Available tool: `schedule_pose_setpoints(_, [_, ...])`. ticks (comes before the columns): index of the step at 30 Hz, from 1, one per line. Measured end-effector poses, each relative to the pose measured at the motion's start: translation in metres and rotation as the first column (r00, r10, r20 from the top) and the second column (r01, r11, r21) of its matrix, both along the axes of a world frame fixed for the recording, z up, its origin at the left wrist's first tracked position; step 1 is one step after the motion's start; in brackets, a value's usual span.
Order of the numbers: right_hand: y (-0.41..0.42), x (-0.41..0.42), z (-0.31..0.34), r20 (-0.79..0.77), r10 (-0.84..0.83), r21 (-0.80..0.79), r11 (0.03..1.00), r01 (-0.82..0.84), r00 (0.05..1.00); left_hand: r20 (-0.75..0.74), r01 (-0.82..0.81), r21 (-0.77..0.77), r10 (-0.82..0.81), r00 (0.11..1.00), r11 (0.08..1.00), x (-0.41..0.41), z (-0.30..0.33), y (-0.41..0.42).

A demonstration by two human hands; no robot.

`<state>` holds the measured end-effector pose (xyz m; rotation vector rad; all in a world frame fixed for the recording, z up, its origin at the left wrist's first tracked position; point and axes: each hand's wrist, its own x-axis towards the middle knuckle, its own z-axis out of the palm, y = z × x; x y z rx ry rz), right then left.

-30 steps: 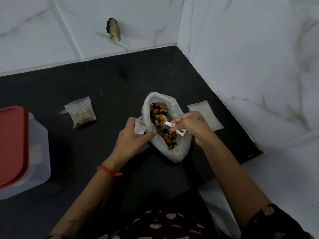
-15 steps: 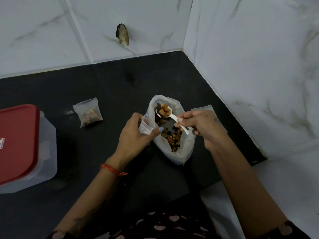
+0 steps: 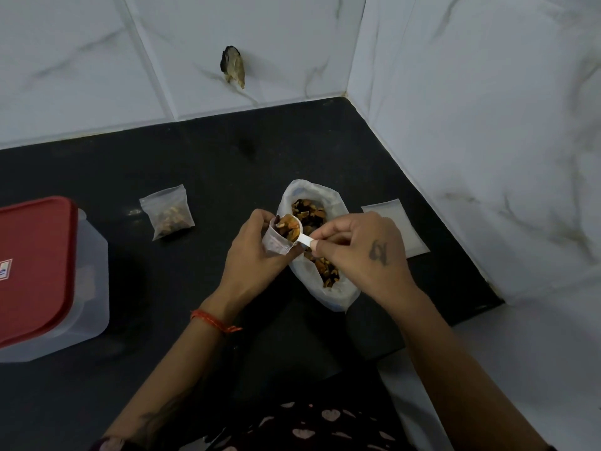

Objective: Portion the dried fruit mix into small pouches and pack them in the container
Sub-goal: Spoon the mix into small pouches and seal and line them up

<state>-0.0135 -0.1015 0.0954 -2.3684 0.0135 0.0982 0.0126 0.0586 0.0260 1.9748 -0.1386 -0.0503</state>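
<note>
A large white bag of dried fruit mix (image 3: 320, 255) lies open on a black tabletop (image 3: 211, 164), serving as the landmark here. Just left of its mouth, the left hand (image 3: 257, 255) grips a small clear pouch (image 3: 276, 244), fingers curled round it and holding it open. The right hand (image 3: 364, 252), over the bag's middle, pinches the handle of a white spoon (image 3: 297, 234) between thumb and fingertips. The spoon's bowl, heaped with orange and dark pieces, now sits at the pouch's mouth; half a second ago it was still above the bag's open top, and before that down in the mix. Left of the bag, well apart, a filled pouch (image 3: 169, 211) lies flat. Far left stands a clear container with a red lid (image 3: 32, 268). Just right of the bag lies an empty flat pouch (image 3: 396, 227), partly hidden by the right hand. White marbled wall tiles (image 3: 471, 125) rise behind and to the right.
</note>
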Motion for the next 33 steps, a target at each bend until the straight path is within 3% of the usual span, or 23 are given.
schedule_pose_setpoints(4, [0.007, -0.008, -0.004, 0.279, 0.137, -0.227, 0.971, -0.073, 0.951, 0.037, 0.018, -0.002, -0.018, 0.999, 1.0, 0.0, 0.0, 0.001])
schedule_pose_setpoints(10, [0.006, -0.007, -0.016, 0.502, 0.228, -0.352, 0.935, -0.044, 0.834, 0.059, 0.056, -0.08, -0.051, 0.997, 0.995, -0.001, 0.002, 0.001])
schedule_pose_setpoints(18, [0.001, -0.002, -0.022, 0.685, 0.207, -0.297, 0.955, 0.009, 0.698, 0.077, 0.146, -0.2, -0.133, 0.988, 0.969, 0.001, 0.007, 0.002])
schedule_pose_setpoints(22, [0.0, 0.001, -0.025, 0.71, 0.149, -0.23, 0.973, 0.028, 0.688, 0.067, 0.171, -0.247, -0.159, 0.985, 0.954, 0.005, 0.008, 0.002])
schedule_pose_setpoints(25, [0.0, 0.001, -0.021, 0.558, 0.076, -0.064, 0.997, -0.049, 0.826, 0.064, 0.183, -0.26, -0.172, 0.983, 0.948, 0.006, 0.008, 0.003])
schedule_pose_setpoints(28, [-0.002, 0.0, -0.009, 0.12, -0.044, 0.39, 0.921, -0.006, 0.992, 0.044, 0.181, -0.252, -0.175, 0.984, 0.951, 0.008, 0.004, 0.005])
schedule_pose_setpoints(30, [-0.007, 0.002, -0.007, -0.122, -0.078, 0.613, 0.778, 0.137, 0.989, 0.033, 0.176, -0.229, -0.174, 0.984, 0.957, 0.01, 0.001, 0.007])
schedule_pose_setpoints(33, [-0.016, 0.008, -0.011, -0.279, -0.165, 0.624, 0.718, 0.309, 0.946, 0.029, 0.176, -0.217, -0.174, 0.984, 0.96, 0.009, 0.001, 0.008])
